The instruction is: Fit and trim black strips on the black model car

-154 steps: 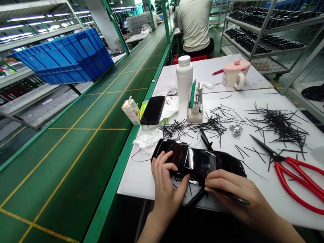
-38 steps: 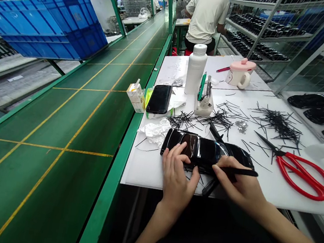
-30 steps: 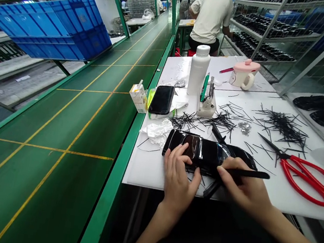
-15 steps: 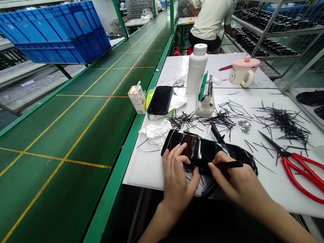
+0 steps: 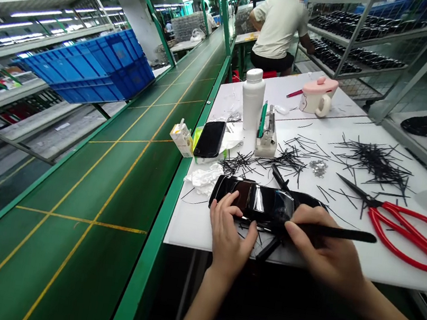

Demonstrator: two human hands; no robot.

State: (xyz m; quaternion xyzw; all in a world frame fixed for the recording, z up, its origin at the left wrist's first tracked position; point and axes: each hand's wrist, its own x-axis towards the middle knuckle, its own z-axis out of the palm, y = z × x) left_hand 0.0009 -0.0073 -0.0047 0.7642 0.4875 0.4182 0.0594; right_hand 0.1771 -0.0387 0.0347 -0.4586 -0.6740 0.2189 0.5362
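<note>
A glossy black model car body (image 5: pixel 266 199) lies lengthwise across the white tabletop in front of me. My left hand (image 5: pixel 231 232) holds its left part, fingers over the roof side and thumb along the near edge. Pinched in my right hand (image 5: pixel 327 246) is a slim black tool (image 5: pixel 350 234), its flat end sticking out to the right; its tip, at the car's right part, is hidden. A dark bar (image 5: pixel 278 176) shows beyond the car, and a dark piece (image 5: pixel 268 248) pokes out on the near side. Thin black strips (image 5: pixel 285 160) are scattered behind the car.
Red-handled scissors (image 5: pixel 407 232) lie at right, near a pile of black strips (image 5: pixel 377 163). Behind stand a white bottle (image 5: pixel 251 101), phone (image 5: pixel 210 139), small carton (image 5: pixel 182 138) and lidded mug (image 5: pixel 317 98). A green conveyor (image 5: pixel 114 177) runs along the left. A person (image 5: pixel 279 28) sits ahead.
My right hand has moved right along the car, and the black tool now lies flatter, showing more of its length. My left hand stays on the car. The view has shifted slightly.
</note>
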